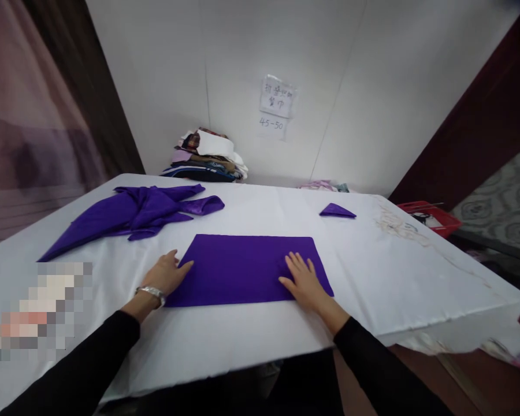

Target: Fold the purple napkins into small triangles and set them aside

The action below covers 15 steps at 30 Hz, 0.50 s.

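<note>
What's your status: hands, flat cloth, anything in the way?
Right hand spread on cloth. Left hand at its left edge. Cloth flat on table. Heap beyond it, not touching.

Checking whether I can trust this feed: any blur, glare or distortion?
Head view: blocky pixels cover part of the lower left; edges look stretched; wall note slightly soft, its numbers readable; flat purple cloth evenly lit, without strong glare.

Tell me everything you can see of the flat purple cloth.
The flat purple cloth is plain, with a smooth, fabric-like surface. Four-sided and straight-edged, it lies near the front of the white table cover. The left hand is at its left edge; the right hand rests on its right part, fingers spread. I cannot tell whether it is folded.
</note>
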Motion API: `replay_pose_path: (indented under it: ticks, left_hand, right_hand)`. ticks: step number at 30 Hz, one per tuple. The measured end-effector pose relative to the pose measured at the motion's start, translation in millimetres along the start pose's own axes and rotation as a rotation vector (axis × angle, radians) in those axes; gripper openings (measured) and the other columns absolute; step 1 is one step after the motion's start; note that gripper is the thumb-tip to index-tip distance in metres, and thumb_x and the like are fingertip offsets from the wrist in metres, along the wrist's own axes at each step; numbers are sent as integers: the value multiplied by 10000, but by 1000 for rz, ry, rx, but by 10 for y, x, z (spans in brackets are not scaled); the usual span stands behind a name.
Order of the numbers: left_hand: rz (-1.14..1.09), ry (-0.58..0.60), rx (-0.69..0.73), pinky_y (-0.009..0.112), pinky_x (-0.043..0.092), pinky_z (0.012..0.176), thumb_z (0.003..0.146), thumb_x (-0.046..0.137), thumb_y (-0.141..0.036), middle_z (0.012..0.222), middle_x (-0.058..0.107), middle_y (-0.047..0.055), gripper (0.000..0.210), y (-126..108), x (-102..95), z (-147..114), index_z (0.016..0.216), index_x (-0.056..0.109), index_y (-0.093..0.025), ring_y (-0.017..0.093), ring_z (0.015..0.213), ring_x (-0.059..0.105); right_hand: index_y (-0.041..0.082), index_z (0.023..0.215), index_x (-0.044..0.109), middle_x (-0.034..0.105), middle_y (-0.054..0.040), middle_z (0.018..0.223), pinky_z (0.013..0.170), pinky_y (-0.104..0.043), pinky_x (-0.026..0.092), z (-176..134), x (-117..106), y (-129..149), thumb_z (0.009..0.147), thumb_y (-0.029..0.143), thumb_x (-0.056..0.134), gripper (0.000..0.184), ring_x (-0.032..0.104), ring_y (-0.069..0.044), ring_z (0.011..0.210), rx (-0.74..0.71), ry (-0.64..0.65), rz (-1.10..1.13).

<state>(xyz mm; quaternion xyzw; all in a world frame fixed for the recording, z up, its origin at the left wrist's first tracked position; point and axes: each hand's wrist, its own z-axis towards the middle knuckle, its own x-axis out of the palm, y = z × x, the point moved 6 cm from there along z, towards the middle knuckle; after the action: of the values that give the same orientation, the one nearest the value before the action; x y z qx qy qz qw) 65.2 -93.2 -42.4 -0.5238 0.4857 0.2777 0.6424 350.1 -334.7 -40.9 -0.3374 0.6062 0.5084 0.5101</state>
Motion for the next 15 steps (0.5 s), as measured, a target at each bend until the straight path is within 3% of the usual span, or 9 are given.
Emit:
replay_pose_path:
  ticks: [3, 8, 11, 15]
  left_hand:
    - [-140, 89, -85, 382, 476, 800, 683, 532, -540, 959, 676, 136, 618, 83, -32, -5, 1113, 561, -96, 306, 934, 623]
    - [-479, 295, -232, 304, 501, 577, 539, 678, -455, 686, 684, 28, 343, 92, -60, -125, 752, 620, -193, 262, 747, 658]
    - [-720, 401, -248, 279, 503, 565, 486, 742, -430, 664, 680, 8, 362, -102, -119, -206, 727, 615, -191, 218, 678, 654]
    - [-914, 490, -104, 284, 515, 623, 500, 775, -397, 759, 697, 28, 419, -589, -315, -223, 833, 639, -184, 193, 684, 655]
  right_hand:
    - [179, 1416, 283, 231, -92, 1490, 1101, -482, 63, 14, 131, 236, 895, 554, 304, 643, 136, -252, 1381, -99, 39, 47]
    - [208, 1396, 332, 221, -72, 1496, 1102, -466, 76, 21, 272, 202, 898, 551, 295, 606, 132, -233, 1383, -102, 53, 33]
    - [224, 1393, 340, 227, -67, 1495, 1102, -473, 69, 33, 293, 144, 891, 561, 307, 605, 124, -234, 1385, -102, 53, 71]
    - [243, 1355, 406, 295, -65, 1470, 1107, -472, 96, 37, 233, 143, 870, 543, 391, 570, 162, -225, 1378, -101, -16, 357]
